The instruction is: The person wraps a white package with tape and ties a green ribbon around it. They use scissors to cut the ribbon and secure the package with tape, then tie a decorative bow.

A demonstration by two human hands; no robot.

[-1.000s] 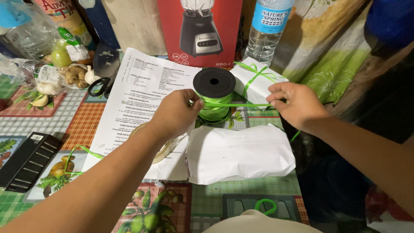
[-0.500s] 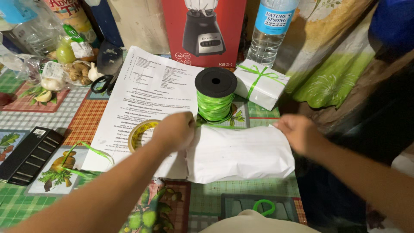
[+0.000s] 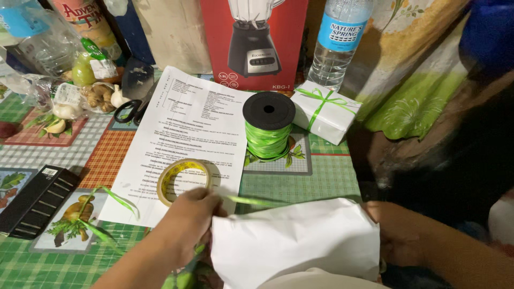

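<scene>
At the table's left edge lies a black box (image 3: 33,199), with loose green ribbon scraps (image 3: 107,208) just beside it. Near the far left corner sit garlic (image 3: 63,110) and scissors (image 3: 133,109). A printed sheet (image 3: 195,120) covers the middle of the table, and a tape roll (image 3: 182,179) rests on its near edge. My left hand (image 3: 190,222) sits just in front of that roll, fingers curled shut on the left edge of the white parcel (image 3: 294,243) and pinching a strand of green ribbon (image 3: 249,200) that runs off to the right. The parcel is at the near edge, lifted toward me. Behind it stands the ribbon spool (image 3: 267,131), then a small wrapped gift (image 3: 326,109) near the far right corner. My right hand (image 3: 393,235) holds the parcel's right edge; its fingers are hidden behind the paper, so I cannot tell how tightly they close.
</scene>
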